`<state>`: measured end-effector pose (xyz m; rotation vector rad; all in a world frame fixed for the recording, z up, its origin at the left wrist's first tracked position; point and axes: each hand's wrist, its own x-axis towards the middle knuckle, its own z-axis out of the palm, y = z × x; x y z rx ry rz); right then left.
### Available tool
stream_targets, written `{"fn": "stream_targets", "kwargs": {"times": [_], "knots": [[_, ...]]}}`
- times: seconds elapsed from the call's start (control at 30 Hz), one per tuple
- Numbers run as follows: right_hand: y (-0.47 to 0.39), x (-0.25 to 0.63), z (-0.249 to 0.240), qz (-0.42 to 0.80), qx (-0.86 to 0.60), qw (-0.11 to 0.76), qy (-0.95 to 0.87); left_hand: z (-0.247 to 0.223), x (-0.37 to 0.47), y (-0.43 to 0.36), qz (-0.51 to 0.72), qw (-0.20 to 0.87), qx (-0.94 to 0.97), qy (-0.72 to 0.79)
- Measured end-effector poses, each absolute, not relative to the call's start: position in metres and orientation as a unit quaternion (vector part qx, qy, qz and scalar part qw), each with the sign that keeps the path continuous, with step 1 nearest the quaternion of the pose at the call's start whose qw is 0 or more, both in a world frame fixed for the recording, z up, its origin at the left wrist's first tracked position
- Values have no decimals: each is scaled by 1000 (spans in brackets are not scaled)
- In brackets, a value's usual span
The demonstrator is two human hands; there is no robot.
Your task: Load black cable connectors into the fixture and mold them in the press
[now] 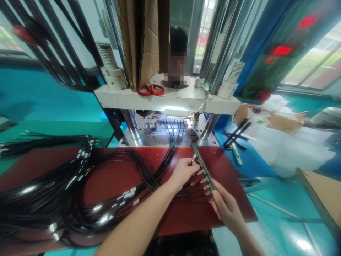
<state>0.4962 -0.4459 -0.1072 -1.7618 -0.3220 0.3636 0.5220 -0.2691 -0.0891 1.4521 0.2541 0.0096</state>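
My right hand (225,204) is wrapped round the near end of a long dark metal bar (204,169). Several small metal cable connectors (205,180) sit in a row along the bar's left side, with thin black cables trailing from them. At the bar's upper part, my left hand (185,170) pinches another connector (194,156) by its cable end. The bar's far end lies close to a dark metal block (191,134) at the press's edge. Under the press light, a lit metal mould (170,125) holds several black cables (173,142) running toward me.
Large bundles of black cables (87,170) cover the left of the red-brown board (106,192). A white press plate (170,101) on steel posts carries red-handled scissors (150,89). To the right lie a cutter (236,153), pliers and plastic bags (287,156). A control panel (271,53) glows red.
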Motion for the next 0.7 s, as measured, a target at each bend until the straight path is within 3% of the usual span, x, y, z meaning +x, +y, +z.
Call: {"fn": "stream_targets", "kwargs": {"times": [0.23, 0.37, 0.7], "knots": [[-442, 492, -100, 122, -728, 671, -71, -93, 525, -261, 166, 632, 748, 121], [-444, 493, -101, 133, -717, 681, -70, -90, 524, -257, 104, 603, 788, 67], [-447, 495, -98, 171, -744, 637, -110, -94, 527, -257, -3, 692, 715, 101]]}}
